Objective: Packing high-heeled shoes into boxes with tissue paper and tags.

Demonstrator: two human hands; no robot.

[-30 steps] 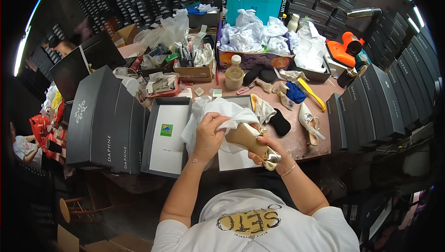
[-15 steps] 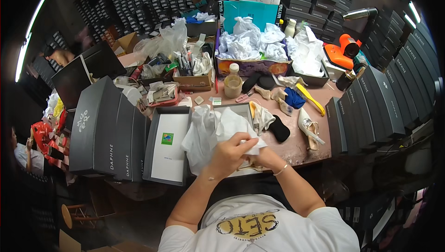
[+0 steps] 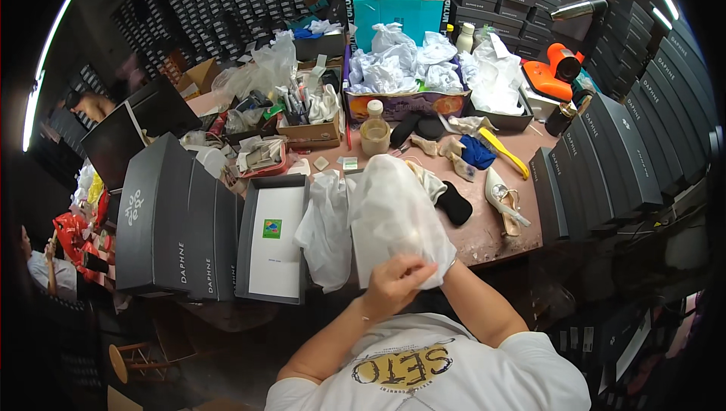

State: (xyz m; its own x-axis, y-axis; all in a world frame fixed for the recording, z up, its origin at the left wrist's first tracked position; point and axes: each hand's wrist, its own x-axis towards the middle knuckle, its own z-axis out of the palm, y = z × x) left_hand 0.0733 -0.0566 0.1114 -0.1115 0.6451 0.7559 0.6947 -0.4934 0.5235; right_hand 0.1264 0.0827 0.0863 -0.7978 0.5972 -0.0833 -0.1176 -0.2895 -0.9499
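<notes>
A translucent white bag stands up off the near table edge, its closed end pointing away from me. My left hand pinches the bag's near edge between thumb and fingers. My right hand reaches into or behind the bag, with only the wrist plainly seen; its fingers are veiled, and whether they hold anything cannot be made out. Another crumpled white bag lies left of it, beside an open dark grey shoebox part. A white heeled shoe with a shiny ornament lies to the right.
Dark shoeboxes stand at the left, and a row of more boxes at the right. Behind the bag are a jar, black pads, a yellow-handled tool, a blue cloth and a carton of crumpled paper.
The white bag, bunched in both hands before, now spreads upright over my right hand. My left hand has moved nearer to me and holds the bag's edge.
</notes>
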